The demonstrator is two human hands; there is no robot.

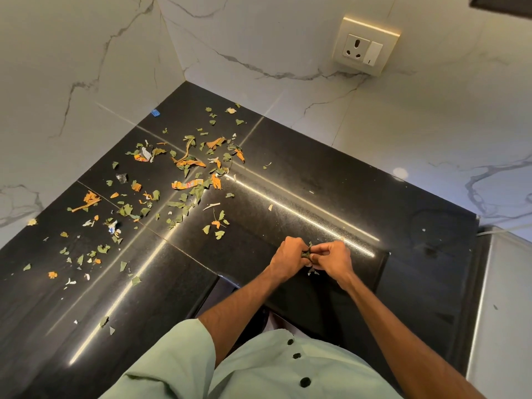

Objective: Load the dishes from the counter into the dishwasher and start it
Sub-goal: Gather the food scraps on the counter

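No dishes and no dishwasher are in view. My left hand (288,258) and my right hand (331,259) meet over the front of the black stone counter (302,182). Both are pinched on a small wad of green leaf scraps (307,254) held between the fingertips. A few torn bits lie on the counter just under my hands. Many torn green leaf pieces, orange peel strips and wrapper scraps (184,168) are strewn across the counter's left and far corner.
White marble walls meet at the far corner. A wall socket with a switch (363,49) sits on the right wall. A pale steel surface (506,298) adjoins the counter on the right. A small blue scrap (155,112) lies by the left wall.
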